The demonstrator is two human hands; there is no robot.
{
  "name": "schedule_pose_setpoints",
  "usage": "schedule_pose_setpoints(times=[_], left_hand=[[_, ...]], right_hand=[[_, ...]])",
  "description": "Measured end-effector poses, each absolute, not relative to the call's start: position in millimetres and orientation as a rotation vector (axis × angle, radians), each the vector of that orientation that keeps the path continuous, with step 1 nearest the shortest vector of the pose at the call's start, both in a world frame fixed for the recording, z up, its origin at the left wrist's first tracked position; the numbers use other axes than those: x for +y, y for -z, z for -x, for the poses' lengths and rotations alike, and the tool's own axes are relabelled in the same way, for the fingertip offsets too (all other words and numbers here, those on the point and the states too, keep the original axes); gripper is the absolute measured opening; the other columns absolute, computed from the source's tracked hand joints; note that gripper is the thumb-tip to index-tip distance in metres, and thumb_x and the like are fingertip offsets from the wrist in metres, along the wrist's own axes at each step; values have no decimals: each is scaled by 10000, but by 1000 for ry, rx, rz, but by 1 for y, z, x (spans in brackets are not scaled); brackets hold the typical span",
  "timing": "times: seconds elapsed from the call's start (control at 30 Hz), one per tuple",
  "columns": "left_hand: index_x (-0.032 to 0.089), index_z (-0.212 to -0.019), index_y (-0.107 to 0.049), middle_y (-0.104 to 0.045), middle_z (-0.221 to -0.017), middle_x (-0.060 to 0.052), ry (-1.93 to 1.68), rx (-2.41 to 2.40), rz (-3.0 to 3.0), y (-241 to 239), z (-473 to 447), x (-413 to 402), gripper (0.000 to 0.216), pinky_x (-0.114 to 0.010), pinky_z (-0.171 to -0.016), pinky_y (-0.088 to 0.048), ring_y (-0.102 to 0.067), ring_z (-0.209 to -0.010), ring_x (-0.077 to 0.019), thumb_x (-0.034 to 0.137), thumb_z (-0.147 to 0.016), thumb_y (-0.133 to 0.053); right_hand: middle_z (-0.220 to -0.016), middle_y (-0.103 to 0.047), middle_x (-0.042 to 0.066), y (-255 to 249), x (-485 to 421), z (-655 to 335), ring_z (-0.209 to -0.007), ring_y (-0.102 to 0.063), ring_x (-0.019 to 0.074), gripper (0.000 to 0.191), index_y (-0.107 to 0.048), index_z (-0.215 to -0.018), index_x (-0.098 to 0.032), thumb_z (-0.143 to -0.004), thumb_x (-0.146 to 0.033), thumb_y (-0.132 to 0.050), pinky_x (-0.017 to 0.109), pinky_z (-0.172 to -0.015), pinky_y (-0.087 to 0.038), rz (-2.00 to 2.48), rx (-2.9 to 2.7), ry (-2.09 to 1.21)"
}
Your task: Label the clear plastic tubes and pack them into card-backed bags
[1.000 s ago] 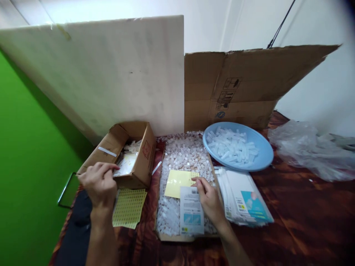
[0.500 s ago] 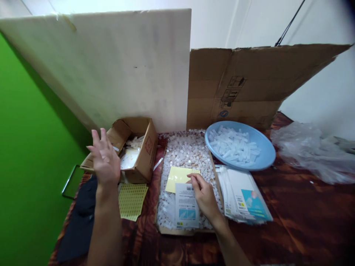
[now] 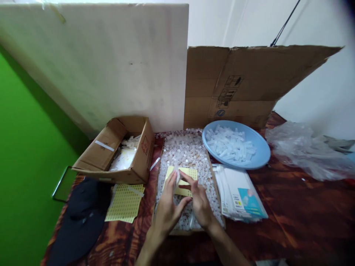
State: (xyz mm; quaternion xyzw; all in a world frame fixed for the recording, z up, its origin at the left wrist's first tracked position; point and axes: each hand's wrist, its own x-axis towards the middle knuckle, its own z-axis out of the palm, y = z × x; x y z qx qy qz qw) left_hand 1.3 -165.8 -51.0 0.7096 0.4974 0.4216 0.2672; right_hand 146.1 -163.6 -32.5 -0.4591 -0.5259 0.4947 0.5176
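Note:
A white printed plastic packet (image 3: 176,178) stands nearly edge-on between my hands, its printed face turned out of sight. My left hand (image 3: 168,208) holds it from the left with the fingers along its side and the thumb apart. From the right, my right hand (image 3: 202,205) grips the same packet with bent fingertips. Beneath them, a yellow sticker sheet (image 3: 191,173) lies on a shallow cardboard tray (image 3: 217,188) filled with small translucent white pieces (image 3: 181,147).
Left of the tray stand an open cardboard box (image 3: 138,168), a second yellow sticker sheet (image 3: 123,205) and a black cap (image 3: 83,218). To the right are a blue basin (image 3: 264,147) of translucent strips, a stack of packets (image 3: 241,195) and crumpled clear plastic (image 3: 302,147).
My left hand has come down from beside the box to the tray. The packet, flat before, is now raised on edge between both hands. A white strip now shows on the left sticker sheet.

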Motion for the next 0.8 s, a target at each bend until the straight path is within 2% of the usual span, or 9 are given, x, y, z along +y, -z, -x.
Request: schedule_pose_setpoints(times=[0.07,0.13,0.23,0.33,0.4,0.47,0.57,0.7,0.8], left_hand=[[234,-1365,-562,-625,-1391,-122,-1275,1457,-1753,53,2,-162,412,-439,-1117,-466,-576,-1322,-283,356,-973,-594],[236,-1177,-655,-730,-1125,-80,-1325,1518,-1573,48,10,-157,262,-355,-938,-561,-700,-1064,-244,384,-1015,-511],[221,-1033,-702,-743,-907,-46,-1231,1399,-1513,37,20,-150,287,-285,-728,-572,-712,-816,-212,430,-1013,-507],[216,-1109,-723,-746,-1082,-86,-1210,1284,-1643,33,20,-142,285,-337,-904,-561,-702,-1031,-244,394,-1009,-525],[228,-1182,-708,-708,-1198,-103,-1317,1353,-1698,35,17,-138,272,-371,-994,-528,-659,-1145,-252,364,-986,-579],[236,-1183,-704,-693,-1195,-99,-1413,1405,-1670,39,14,-135,270,-351,-924,-557,-671,-1076,-232,353,-944,-655],[224,-1016,-739,-711,-1060,-71,-1478,1325,-1569,43,10,-134,184,-302,-798,-592,-691,-952,-202,354,-885,-734],[219,-817,-757,-748,-900,-54,-1566,1307,-1464,51,10,-142,125,-352,-845,-609,-719,-906,-217,341,-839,-779],[233,-787,-789,-788,-885,-57,-1476,1281,-1445,62,15,-154,75,-409,-912,-602,-747,-899,-239,296,-826,-788]], right_hand=[[-1396,-640,120,30,-167,-143,-1307,-583,266,499,-640,-1352,-229,-1060,-514,-353,427,-1097,-470,1043,-1308,-1213],[-1335,-664,122,31,-165,-144,-1166,-656,254,426,-633,-1335,-230,-1017,-483,-508,401,-1006,-533,1092,-1226,-1158],[-1193,-703,103,31,-154,-150,-947,-691,212,369,-670,-1248,-218,-954,-438,-640,329,-835,-577,1138,-1153,-1056],[-975,-742,63,30,-146,-158,-884,-688,200,199,-763,-991,-216,-944,-387,-672,305,-810,-552,1119,-1219,-964],[-913,-754,57,30,-145,-162,-888,-698,208,172,-778,-910,-219,-939,-360,-685,310,-812,-546,1124,-1252,-906],[-920,-769,64,33,-146,-165,-871,-711,216,156,-786,-929,-221,-927,-352,-703,320,-781,-554,1143,-1261,-868],[-916,-783,73,42,-149,-170,-860,-726,229,141,-788,-914,-224,-905,-352,-728,339,-772,-570,1151,-1258,-839],[-992,-791,83,57,-156,-180,-979,-727,254,116,-790,-860,-238,-884,-344,-748,382,-885,-563,1131,-1296,-862],[-1031,-784,94,70,-170,-187,-978,-723,263,147,-790,-812,-241,-874,-368,-751,373,-832,-568,1185,-1280,-929]])
